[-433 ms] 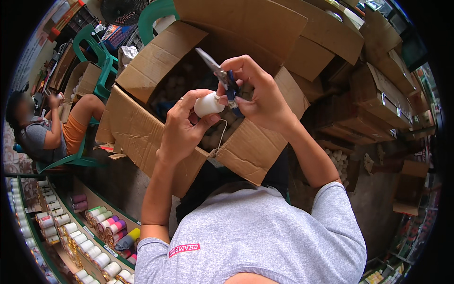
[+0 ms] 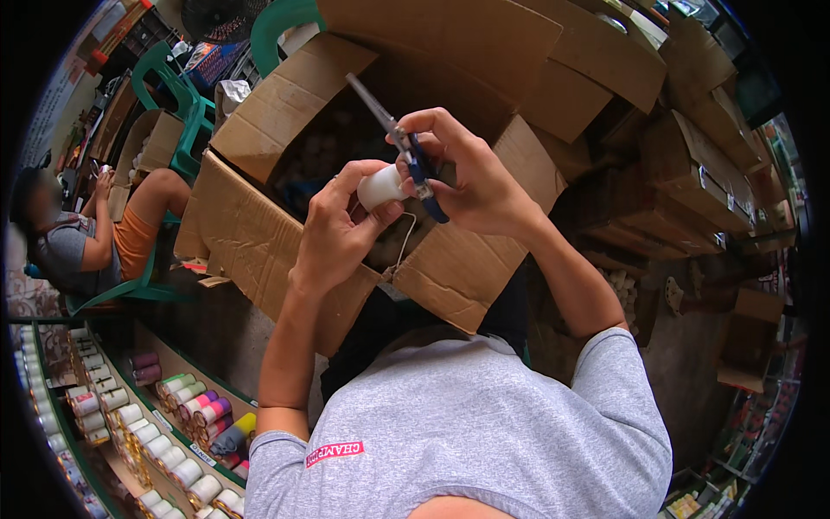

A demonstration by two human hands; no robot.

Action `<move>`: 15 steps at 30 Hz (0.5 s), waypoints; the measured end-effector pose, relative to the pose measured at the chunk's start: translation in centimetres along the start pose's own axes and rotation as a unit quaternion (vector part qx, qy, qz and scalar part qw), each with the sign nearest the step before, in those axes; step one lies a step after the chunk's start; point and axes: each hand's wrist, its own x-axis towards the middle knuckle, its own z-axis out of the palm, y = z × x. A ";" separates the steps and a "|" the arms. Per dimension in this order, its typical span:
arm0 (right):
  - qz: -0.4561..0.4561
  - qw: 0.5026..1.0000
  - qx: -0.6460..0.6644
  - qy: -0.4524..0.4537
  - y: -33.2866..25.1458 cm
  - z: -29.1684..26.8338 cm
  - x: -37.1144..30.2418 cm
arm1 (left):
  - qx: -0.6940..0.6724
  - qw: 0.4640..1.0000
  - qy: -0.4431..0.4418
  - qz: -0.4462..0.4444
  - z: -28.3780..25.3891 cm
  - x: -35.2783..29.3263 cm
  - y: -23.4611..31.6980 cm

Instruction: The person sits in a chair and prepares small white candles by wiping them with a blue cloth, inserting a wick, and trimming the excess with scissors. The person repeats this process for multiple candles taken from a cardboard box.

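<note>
My left hand (image 2: 333, 229) is closed around a small white cylinder (image 2: 379, 189), its fingers and thumb on the sides. A thin pale string (image 2: 406, 238) hangs in a loop just below it. In my right hand (image 2: 471, 177) is a pair of scissors (image 2: 417, 164) with dark blue handles and long grey blades that point up and left. My right fingers meet the right end of the cylinder, and the scissors' handles pass close by it. Both hands are above a large open cardboard box (image 2: 242, 229); pale rounded things show dimly inside.
On the left a person (image 2: 86, 233) sits on a green plastic chair (image 2: 130, 290). Shelves at lower left hold rows of white and coloured cylinders (image 2: 186, 471). Stacked cardboard boxes (image 2: 692, 173) stand at the right. A black fan (image 2: 220, 19) is at the top left.
The scissors have turned in my right hand, and more of the blue handle shows below. My left hand still holds the white cylinder almost in place. The seated person's hands have shifted slightly.
</note>
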 end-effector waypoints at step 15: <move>0.002 0.990 0.055 0.128 1.3 2.2 -0.6 | 0.116 0.981 0.094 0.125 1.0 0.3 -1.1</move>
